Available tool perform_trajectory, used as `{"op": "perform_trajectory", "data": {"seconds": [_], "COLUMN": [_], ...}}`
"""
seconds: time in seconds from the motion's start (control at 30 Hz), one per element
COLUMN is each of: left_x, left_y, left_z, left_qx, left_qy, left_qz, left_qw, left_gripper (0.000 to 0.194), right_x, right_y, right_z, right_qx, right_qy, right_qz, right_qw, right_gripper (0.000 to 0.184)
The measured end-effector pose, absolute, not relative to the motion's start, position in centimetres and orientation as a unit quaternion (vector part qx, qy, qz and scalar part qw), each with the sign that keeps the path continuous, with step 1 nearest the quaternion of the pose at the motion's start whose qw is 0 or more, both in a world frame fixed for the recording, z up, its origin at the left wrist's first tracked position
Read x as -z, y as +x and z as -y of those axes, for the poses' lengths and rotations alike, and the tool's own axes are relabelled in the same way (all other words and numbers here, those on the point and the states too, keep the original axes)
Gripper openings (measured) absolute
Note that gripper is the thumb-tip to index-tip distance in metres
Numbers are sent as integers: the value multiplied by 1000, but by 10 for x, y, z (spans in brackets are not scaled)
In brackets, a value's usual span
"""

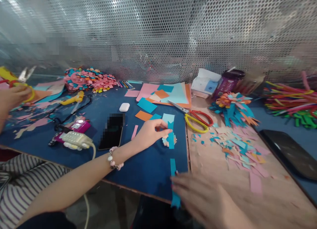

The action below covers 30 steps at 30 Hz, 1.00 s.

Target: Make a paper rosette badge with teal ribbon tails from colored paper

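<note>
My left hand (150, 133), with a beaded bracelet (114, 158) at its wrist, pinches a blue paper strip (171, 141) between thumb and fingers. Under that strip lies a small round cluster of pale and blue paper bits (165, 141). Blurred by motion, my right hand (200, 196) stretches its fingers flat, the tips touching a second blue paper strip (173, 166) near the table's front edge; its thumb is hidden. Scissors (198, 120) with red and yellow handles lie just beyond, blades apart. Blue and orange paper rectangles (143, 115) are beside my left hand.
A co-worker's hand (15, 95) holds scissors at far left. Around the blue table (143, 169) are a phone (111, 131), white earbud case (124, 107), power strip (76, 140), glue gun (73, 98), paper scraps (240, 145), a paper flower (232, 105) and a dark phone (288, 151).
</note>
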<state>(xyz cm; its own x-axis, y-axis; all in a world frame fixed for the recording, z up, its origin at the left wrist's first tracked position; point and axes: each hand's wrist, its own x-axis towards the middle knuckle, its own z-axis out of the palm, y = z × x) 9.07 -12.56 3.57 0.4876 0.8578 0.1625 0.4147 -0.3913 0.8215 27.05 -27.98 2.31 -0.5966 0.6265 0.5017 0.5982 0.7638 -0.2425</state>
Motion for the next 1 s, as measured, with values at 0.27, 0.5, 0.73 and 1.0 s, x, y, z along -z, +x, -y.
{"op": "perform_trajectory", "data": {"seconds": [0.27, 0.5, 0.73, 1.0], "left_x": [-25, -21, -16, -19], "left_y": [85, 82, 85, 85], "left_z": [126, 128, 133, 137], "left_qx": [-285, -295, -304, -286], "left_qy": [783, 768, 764, 787], "left_qz": [-354, -387, -364, -357], "left_qw": [424, 417, 437, 414], "left_gripper": [21, 24, 22, 17], "right_x": [-42, -29, -30, -26], "right_y": [273, 270, 268, 266], "right_z": [190, 179, 180, 180], "right_qx": [-285, -315, -313, -332], "right_qy": [-561, -564, -571, -563], "right_qz": [696, 653, 645, 639], "right_qw": [347, 395, 401, 405], "right_gripper": [27, 23, 28, 21]}}
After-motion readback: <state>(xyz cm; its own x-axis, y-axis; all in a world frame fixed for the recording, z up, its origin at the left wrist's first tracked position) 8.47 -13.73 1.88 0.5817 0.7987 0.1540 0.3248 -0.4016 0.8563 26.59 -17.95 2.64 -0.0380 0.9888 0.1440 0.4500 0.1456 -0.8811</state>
